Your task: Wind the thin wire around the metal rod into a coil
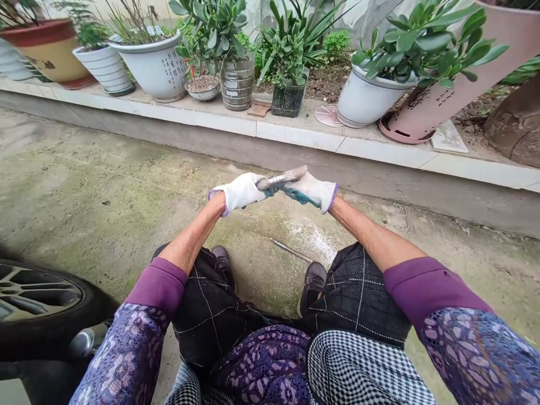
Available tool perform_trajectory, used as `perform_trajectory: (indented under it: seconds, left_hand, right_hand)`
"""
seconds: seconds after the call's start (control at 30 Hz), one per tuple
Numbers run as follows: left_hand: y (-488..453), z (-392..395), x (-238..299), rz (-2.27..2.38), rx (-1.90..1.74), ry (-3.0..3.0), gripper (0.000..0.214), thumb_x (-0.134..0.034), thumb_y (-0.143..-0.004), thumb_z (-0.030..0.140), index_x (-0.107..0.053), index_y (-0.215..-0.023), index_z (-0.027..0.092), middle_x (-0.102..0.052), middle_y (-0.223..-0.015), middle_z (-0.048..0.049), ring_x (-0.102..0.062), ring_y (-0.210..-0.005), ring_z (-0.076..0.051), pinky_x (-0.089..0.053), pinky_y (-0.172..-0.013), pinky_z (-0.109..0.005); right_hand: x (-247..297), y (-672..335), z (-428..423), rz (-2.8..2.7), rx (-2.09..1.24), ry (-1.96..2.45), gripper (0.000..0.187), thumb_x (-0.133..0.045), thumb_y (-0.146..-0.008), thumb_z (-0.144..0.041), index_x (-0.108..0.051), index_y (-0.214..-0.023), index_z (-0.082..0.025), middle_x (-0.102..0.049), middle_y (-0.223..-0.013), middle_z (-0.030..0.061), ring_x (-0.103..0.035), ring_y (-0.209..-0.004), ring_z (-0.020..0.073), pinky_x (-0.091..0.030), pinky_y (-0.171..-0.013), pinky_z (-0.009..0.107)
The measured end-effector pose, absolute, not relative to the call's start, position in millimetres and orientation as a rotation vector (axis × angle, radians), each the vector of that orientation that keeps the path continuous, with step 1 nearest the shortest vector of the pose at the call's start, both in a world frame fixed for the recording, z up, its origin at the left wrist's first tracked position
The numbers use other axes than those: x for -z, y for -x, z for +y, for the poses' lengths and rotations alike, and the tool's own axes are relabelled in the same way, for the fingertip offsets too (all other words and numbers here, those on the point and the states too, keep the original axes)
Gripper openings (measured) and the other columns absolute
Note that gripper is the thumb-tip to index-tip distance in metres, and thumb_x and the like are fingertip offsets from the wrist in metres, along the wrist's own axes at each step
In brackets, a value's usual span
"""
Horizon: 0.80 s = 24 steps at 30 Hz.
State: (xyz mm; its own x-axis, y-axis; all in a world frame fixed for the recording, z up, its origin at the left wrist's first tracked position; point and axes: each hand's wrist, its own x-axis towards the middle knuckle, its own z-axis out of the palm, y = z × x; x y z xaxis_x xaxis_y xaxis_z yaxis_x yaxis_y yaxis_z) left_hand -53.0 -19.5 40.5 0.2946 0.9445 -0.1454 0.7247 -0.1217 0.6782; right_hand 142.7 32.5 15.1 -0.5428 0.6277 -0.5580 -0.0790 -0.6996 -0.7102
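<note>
I hold a paintbrush (277, 180) out in front of me, above the concrete floor. Its silvery metal band faces up, with the worn handle end toward the right and the greyish bristle end toward the left. Around the handle end, my right hand (310, 188) is closed, in a white glove with a teal palm and purple cuff. My left hand (247, 189), gloved the same way, is closed at the bristle end; its fingertips are partly hidden beneath the brush. Below, a thin metal rod (291, 249) lies on the floor near my right shoe (314, 277).
White powder (316, 237) is scattered on the floor (135, 185). A low tiled ledge (295, 134) runs across ahead, bearing several potted plants, including a white pot (367, 98) and a tilted pink pot (439, 107). A vehicle wheel (40, 298) stands close on the left.
</note>
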Motion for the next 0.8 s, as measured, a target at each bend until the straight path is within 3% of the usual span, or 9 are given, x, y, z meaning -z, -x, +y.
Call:
perform_trajectory:
  seconds: [0.1, 0.23, 0.4, 0.57, 0.67, 0.8]
  left_hand:
    - [59.0, -9.8, -32.2, 1.643, -0.431, -1.973, 0.023, -0.060, -0.078, 0.032, -0.073, -0.089, 0.017, -0.060, -0.062, -0.0004, -0.049, -0.050, -0.011, -0.040, -0.049, -0.022]
    - [61.8, 2.6, -18.1, 1.947, -0.046, -2.202, 0.026, -0.051, -0.087, 0.026, -0.073, -0.097, 0.018, -0.071, -0.084, -0.0086, -0.065, -0.074, -0.020, -0.049, -0.070, -0.030]
    - [48.5, -4.1, -9.3, 1.845, 0.388, -2.449, 0.035, -0.043, -0.090, 0.018, -0.071, -0.112, 0.020, -0.072, -0.092, -0.0136, -0.070, -0.089, -0.026, -0.050, -0.078, -0.034]
    - [35.0, -14.7, -19.5, 1.623, 0.350, -2.463, 0.032, -0.046, -0.089, 0.028, -0.072, -0.109, 0.024, -0.072, -0.083, -0.0084, -0.068, -0.079, -0.023, -0.049, -0.071, -0.031]
    - [41.2, -14.9, -27.8, 1.580, 0.100, -2.374, 0.029, -0.051, -0.086, 0.036, -0.074, -0.098, 0.023, -0.070, -0.075, -0.0037, -0.064, -0.070, -0.018, -0.047, -0.068, -0.027]
    - [58.0, -8.6, -26.6, 1.568, -0.380, -2.125, 0.021, -0.061, -0.077, 0.033, -0.075, -0.087, 0.021, -0.067, -0.067, -0.0003, -0.059, -0.063, -0.015, -0.046, -0.062, -0.024]
  right_hand:
    - [-16.8, -132.9, 13.8, -1.382, -1.942, 1.242, 0.006, -0.063, -0.072, -0.012, -0.068, -0.073, -0.015, -0.044, -0.043, -0.0079, -0.029, -0.037, 0.0038, -0.012, -0.035, 0.014]
    - [-31.6, -128.5, -10.9, -2.201, -1.317, 1.286, 0.016, -0.056, -0.079, -0.018, -0.071, -0.082, -0.015, -0.052, -0.056, -0.0033, -0.042, -0.046, 0.0070, -0.030, -0.042, 0.019]
    - [-32.9, -145.8, 9.9, -2.398, -0.846, 1.199, 0.024, -0.052, -0.080, -0.025, -0.073, -0.083, -0.015, -0.064, -0.071, 0.0013, -0.052, -0.063, 0.0115, -0.038, -0.060, 0.024]
    - [-9.8, -161.4, 45.2, -2.257, -1.026, 1.252, 0.024, -0.053, -0.073, -0.027, -0.073, -0.081, -0.015, -0.064, -0.071, 0.0001, -0.048, -0.057, 0.0098, -0.037, -0.055, 0.024]
    - [-6.6, -159.7, 47.5, -2.156, -1.257, 1.238, 0.020, -0.057, -0.070, -0.028, -0.070, -0.078, -0.016, -0.058, -0.064, -0.0008, -0.043, -0.051, 0.0088, -0.033, -0.047, 0.023]
    - [-12.1, -147.6, 27.3, -2.124, -1.480, 1.339, 0.022, -0.059, -0.074, -0.033, -0.069, -0.085, -0.018, -0.045, -0.054, -0.0041, -0.035, -0.043, 0.0086, -0.028, -0.039, 0.022]
